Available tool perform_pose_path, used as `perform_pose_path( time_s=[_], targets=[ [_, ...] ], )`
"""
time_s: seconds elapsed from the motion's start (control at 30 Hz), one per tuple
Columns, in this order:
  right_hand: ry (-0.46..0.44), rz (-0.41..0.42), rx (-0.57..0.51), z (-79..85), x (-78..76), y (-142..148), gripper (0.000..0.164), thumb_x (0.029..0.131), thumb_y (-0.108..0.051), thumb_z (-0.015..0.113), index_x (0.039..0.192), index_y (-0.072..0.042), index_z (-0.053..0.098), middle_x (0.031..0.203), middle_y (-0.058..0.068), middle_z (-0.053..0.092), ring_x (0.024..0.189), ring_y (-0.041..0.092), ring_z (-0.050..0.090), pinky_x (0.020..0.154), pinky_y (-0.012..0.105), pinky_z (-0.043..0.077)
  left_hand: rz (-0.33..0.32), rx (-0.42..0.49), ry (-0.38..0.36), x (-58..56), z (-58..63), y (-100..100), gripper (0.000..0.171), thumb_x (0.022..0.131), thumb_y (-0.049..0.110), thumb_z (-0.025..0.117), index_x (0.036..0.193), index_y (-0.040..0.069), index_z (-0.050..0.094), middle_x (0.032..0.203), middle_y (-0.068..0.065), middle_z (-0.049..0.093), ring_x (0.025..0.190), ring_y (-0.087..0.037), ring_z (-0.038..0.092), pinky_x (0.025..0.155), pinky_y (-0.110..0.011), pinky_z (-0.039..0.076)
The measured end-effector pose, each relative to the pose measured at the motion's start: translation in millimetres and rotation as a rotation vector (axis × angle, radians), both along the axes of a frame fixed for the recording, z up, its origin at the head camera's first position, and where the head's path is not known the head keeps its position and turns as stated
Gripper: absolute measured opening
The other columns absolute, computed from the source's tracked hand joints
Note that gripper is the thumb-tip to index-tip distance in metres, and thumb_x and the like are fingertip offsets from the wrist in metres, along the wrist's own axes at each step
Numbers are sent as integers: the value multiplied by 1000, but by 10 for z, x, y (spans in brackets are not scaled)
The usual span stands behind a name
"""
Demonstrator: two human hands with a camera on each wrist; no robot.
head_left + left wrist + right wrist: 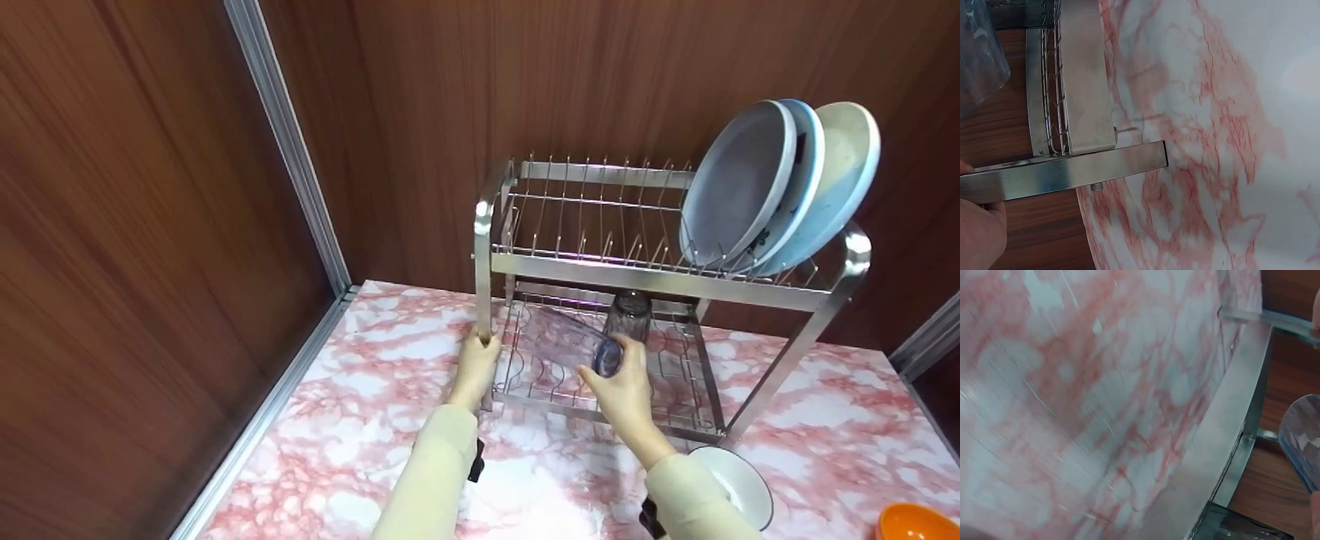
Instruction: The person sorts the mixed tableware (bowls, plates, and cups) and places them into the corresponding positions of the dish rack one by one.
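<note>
My left hand [474, 369] grips the left front leg [1067, 175] of a metal two-tier dish rack [660, 282]. In my right hand [626, 384] is a clear bluish drinking glass [559, 337], held near its thick base. The glass lies tilted over the lower tier, its mouth toward the left, and shows at the edge of the right wrist view too. Behind it a dark grey glass [631, 311] stands upside down on the lower tier. Only part of my left hand appears in the left wrist view.
Several plates [739, 184] stand on edge at the upper tier's right end. A white bowl [739, 480] with a dark rim sits in front of the rack, and an orange bowl [915, 523] at lower right. Wood-grain panels enclose the marbled tabletop [315, 457].
</note>
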State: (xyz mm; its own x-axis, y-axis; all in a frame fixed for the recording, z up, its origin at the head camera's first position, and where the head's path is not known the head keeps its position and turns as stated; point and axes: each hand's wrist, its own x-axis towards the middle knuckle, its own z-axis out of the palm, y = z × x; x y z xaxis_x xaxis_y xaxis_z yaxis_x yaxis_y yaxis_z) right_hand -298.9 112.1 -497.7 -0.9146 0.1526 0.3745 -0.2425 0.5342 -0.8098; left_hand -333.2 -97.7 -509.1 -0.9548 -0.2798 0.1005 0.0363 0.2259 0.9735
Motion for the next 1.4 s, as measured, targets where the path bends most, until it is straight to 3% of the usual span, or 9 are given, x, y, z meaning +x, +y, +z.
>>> perform_pose_path(
  time_s=[0.2,0.43,0.77,1.0,1.17,1.4],
  targets=[
    [65,29,147,118,-278,-53,69,68,-17,73,128,-13,38,125,12,38,115,33,42,98,47,35,-3,-12,1,-1,-1,2,14,82,15,49,92,5,49,61,3,33,58,-12,34,54,-23,33],
    [94,88,294,179,-525,-85,69,72,-12,69,133,-12,35,133,18,32,122,38,33,100,50,30,4,-25,-14,-7,7,-1,20,84,17,50,98,3,49,66,2,37,63,-12,38,59,-23,36],
    [70,132,406,182,-703,-67,72,73,-12,67,135,-15,31,136,17,30,120,39,33,98,52,32,-5,-2,-12,-2,13,11,19,84,17,50,98,5,49,65,2,36,63,-13,38,60,-23,36],
    [0,184,494,169,-790,-80,74,75,-14,66,138,-20,27,140,17,25,120,40,33,95,54,34,5,-5,-13,-4,-21,-14,20,83,18,50,98,5,50,68,1,39,65,-13,40,62,-23,37],
    [-22,218,508,165,-860,-93,76,75,-13,65,139,-20,24,143,18,21,123,41,29,99,54,29,11,-2,-11,-18,-40,-11,18,83,17,50,97,7,51,62,3,33,59,-12,35,55,-23,34],
    [-74,236,501,157,-950,-115,76,76,-10,64,139,-19,23,143,19,19,123,45,28,100,56,26,18,5,-1,-28,-48,6,17,82,15,51,96,5,51,60,4,31,59,-12,35,55,-22,33]
  ],
)
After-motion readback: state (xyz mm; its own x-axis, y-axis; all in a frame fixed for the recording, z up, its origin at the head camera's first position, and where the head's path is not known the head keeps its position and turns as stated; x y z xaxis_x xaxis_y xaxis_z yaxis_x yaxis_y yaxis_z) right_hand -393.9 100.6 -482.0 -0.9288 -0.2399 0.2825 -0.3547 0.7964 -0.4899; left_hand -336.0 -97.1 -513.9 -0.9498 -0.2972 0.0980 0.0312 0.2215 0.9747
